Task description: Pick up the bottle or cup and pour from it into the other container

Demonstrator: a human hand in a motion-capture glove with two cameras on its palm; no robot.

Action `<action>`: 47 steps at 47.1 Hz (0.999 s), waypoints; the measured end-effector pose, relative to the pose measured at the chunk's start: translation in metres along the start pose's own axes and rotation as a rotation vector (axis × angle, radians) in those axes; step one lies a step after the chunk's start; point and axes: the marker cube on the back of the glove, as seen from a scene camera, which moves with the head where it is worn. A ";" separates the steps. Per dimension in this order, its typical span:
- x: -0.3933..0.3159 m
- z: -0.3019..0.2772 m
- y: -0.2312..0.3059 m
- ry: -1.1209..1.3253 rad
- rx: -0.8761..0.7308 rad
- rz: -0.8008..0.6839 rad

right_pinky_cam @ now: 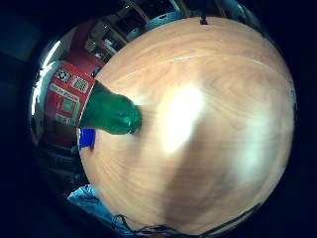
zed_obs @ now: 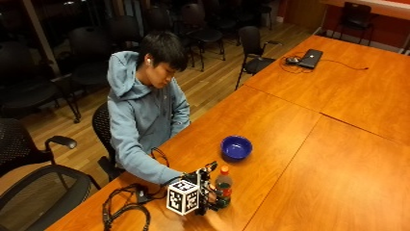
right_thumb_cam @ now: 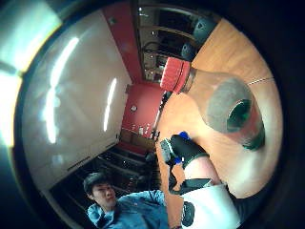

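Note:
In the outside view a clear bottle (zed_obs: 223, 188) with an orange-red cap, a red label and a green lower part stands upright near the table's front edge. My gloved right hand (zed_obs: 206, 198) is wrapped around it from the person's side, largely hidden behind the glove's gear. A blue bowl (zed_obs: 236, 147) sits on the wood a short way beyond the bottle. The little finger side palm view shows the bottle's green base (right_pinky_cam: 113, 115) and a sliver of the bowl (right_pinky_cam: 86, 139). The thumb side view shows the capped neck (right_thumb_cam: 174, 75) and my black-gloved thumb (right_thumb_cam: 187, 149).
A long wooden table (zed_obs: 333, 159) stretches to the right, with a seam running across it. A laptop (zed_obs: 311, 57) with cables lies at the far end. Black cables (zed_obs: 125, 207) trail by the front left corner. Office chairs stand behind the person.

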 end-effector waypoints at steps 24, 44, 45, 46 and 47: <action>-0.007 0.049 -0.029 -0.153 0.088 0.034; -0.010 0.064 -0.034 -0.244 0.180 0.012; -0.011 0.064 -0.034 -0.243 0.181 0.013; -0.011 0.064 -0.033 -0.243 0.181 0.014; -0.011 0.065 -0.033 -0.242 0.181 0.015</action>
